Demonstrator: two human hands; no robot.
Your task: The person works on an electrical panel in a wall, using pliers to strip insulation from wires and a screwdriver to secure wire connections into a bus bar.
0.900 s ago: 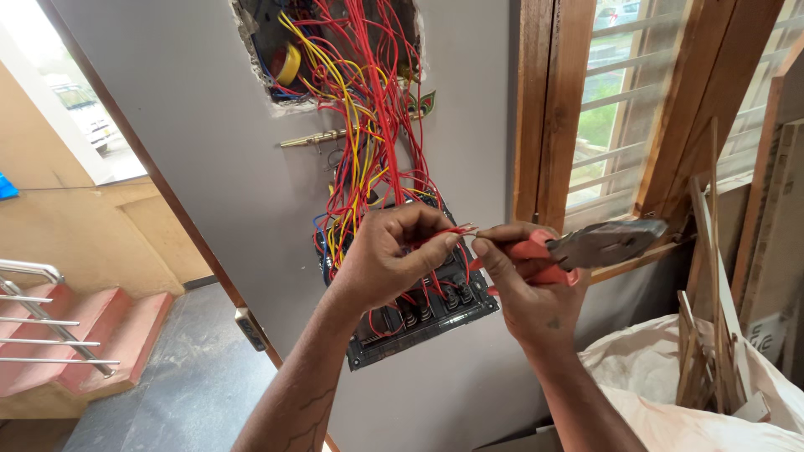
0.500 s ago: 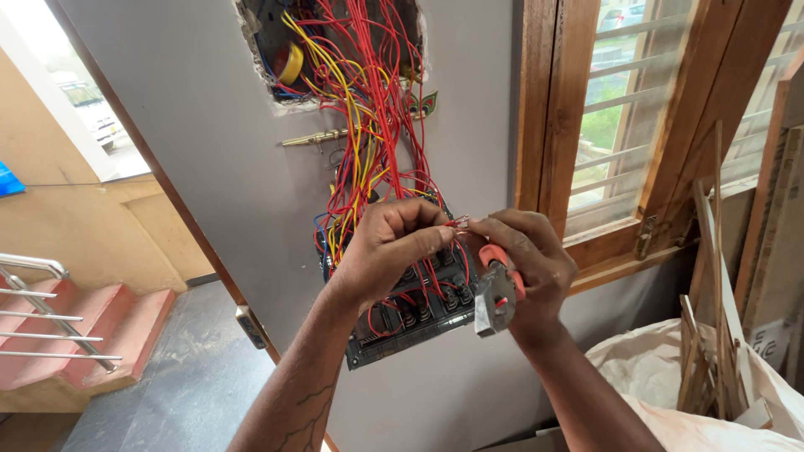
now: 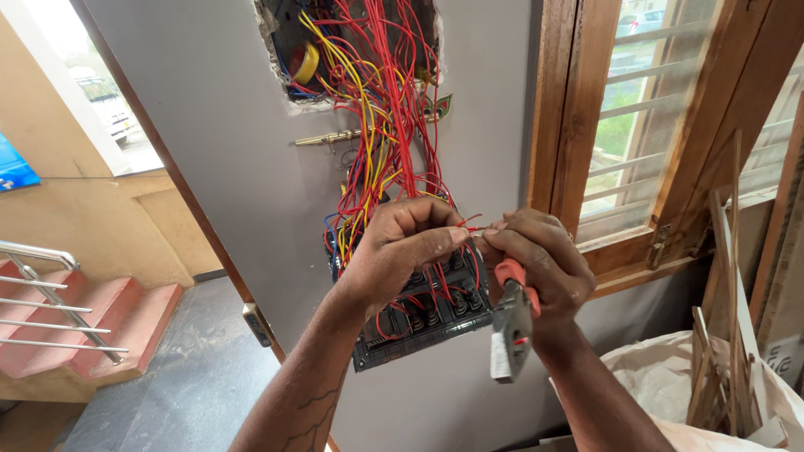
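Observation:
My left hand [image 3: 400, 251] pinches a thin red wire [image 3: 471, 226] in front of a black switch plate [image 3: 423, 314] that hangs off the grey wall. My right hand [image 3: 536, 264] meets it at the wire's end, fingertips touching the same strand, while its palm keeps red-handled pliers [image 3: 512, 326] with the jaws pointing down. A thick bundle of red and yellow wires [image 3: 381, 125] runs from a rough wall opening [image 3: 352, 46] down to the back of the plate.
A wooden window frame [image 3: 578, 125] with a grille stands to the right. Wood offcuts [image 3: 720, 368] poke out of a white sack [image 3: 662, 377] at lower right. A doorway, red steps [image 3: 84, 326] and a metal railing lie to the left.
The pliers in my right hand swung from pointing right to hanging jaws-down. Both hands closed together on the red wire's end.

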